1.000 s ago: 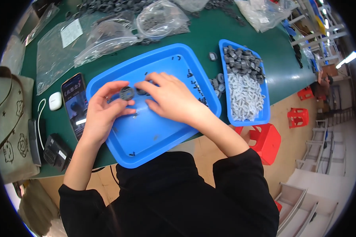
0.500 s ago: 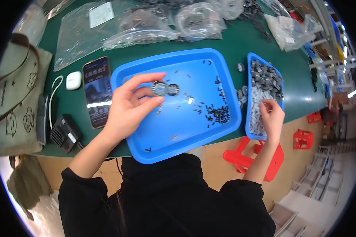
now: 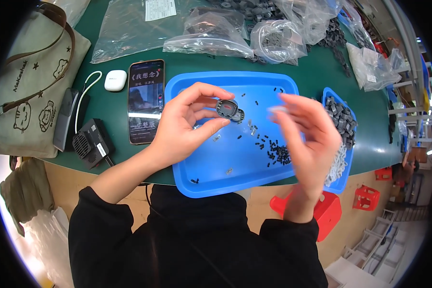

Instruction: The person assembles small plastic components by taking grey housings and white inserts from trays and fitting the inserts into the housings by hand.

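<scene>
My left hand (image 3: 185, 124) is closed over the left half of a large blue tray (image 3: 216, 185). Thumb and fingertips pinch the edges of a dark grey plastic part (image 3: 229, 110) with two rounded lobes. My right hand (image 3: 317, 139), blurred by motion, hangs above the tray's right edge. Its thumb and forefinger pinch a small pale piece whose exact shape is smeared. Tiny black pieces (image 3: 278, 154) lie heaped and scattered in the large tray. A smaller blue tray (image 3: 342, 186) to the right holds dark grey parts (image 3: 342, 117) and light grey pieces (image 3: 336, 168), partly behind my right hand.
Left of the large tray lie a phone (image 3: 145, 103), a white case (image 3: 115, 80), a black device with a grille (image 3: 93, 143) and a canvas bag (image 3: 43, 91). Clear plastic bags (image 3: 206, 36) and loose dark parts line the back. A red stool (image 3: 329, 213) stands below the table edge.
My right hand has left the smaller tray and come up and left toward my left hand, with a pale piece at its fingertips. The two-lobed part has turned in my left hand; the view has shifted.
</scene>
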`<state>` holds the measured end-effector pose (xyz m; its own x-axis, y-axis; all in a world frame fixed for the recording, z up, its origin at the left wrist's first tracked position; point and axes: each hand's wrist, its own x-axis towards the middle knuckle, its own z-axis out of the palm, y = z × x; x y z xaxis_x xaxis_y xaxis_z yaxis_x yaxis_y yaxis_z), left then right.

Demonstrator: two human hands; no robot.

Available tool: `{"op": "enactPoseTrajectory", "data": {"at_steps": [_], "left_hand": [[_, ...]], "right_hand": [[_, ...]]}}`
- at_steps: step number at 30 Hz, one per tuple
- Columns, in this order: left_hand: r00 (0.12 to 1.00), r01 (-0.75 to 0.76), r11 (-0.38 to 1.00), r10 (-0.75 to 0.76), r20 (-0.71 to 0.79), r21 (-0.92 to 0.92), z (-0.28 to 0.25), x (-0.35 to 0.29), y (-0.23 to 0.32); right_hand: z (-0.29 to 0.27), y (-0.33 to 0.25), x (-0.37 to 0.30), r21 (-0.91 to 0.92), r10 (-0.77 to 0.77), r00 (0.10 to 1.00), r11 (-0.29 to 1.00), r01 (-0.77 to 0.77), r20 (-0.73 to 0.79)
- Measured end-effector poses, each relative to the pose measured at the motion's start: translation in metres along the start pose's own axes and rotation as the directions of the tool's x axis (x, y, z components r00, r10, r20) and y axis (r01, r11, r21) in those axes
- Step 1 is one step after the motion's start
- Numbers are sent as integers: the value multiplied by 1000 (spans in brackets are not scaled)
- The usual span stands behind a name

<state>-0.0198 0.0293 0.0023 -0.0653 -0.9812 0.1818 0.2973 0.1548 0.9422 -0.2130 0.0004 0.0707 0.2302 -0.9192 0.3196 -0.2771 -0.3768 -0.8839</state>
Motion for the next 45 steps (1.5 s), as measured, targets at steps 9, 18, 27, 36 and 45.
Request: {"op": "enactPoseTrajectory", "data": {"at_steps": [9,18,27,36,45], "left_hand": [[973,220,873,-228,34,-435,-17,14,5],[955,297,827,-250,160,-478,-23,15,-2],[939,343,826,-306,156,-447,-17,14,1],[945,326,856,-287,157,-400,-15,14,3],[952,304,882,-264,156,-361,-17,14,-2]], "right_hand": [[43,36,24,246,-58,984,969,15,170],[39,42,21,445,-29,974,892,-77,226],[46,42,20,218,-106,982,973,70,156],[43,45,18,233,-146,974,967,104,172],[39,47,22,230,-36,958,973,-32,286]]}}
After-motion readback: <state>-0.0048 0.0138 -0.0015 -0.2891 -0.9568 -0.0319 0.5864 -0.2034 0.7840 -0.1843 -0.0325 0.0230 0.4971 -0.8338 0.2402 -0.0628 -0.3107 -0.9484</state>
